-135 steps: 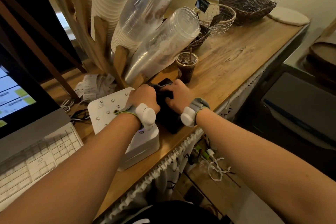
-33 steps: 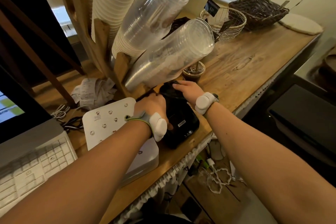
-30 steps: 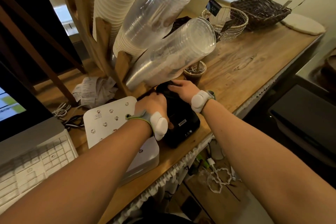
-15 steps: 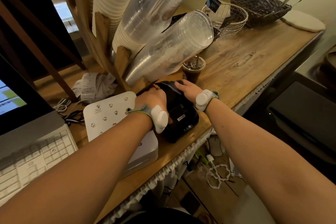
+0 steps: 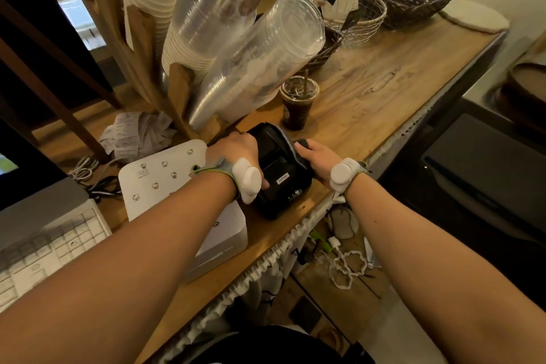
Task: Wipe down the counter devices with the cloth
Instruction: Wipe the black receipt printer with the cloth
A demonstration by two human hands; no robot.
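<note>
now right hand [image 5: 318,157] holds cloth [image 5: 301,145]

Drink [image 5: 298,103] behind printer [image 5: 279,168]; box [image 5: 165,183] left, seemingly cloth [image 5: 299,156] right.

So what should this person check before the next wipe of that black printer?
1. Left hand grips the black printer to steady it: ok.
2. Right hand holds the cloth against the printer's right side: ok.
3. Iced drink apart from the printer: ok, though close behind.
4. Printer wholly on the counter: ok, near its edge.
5. Cloth clean enough: cannot tell.
</note>
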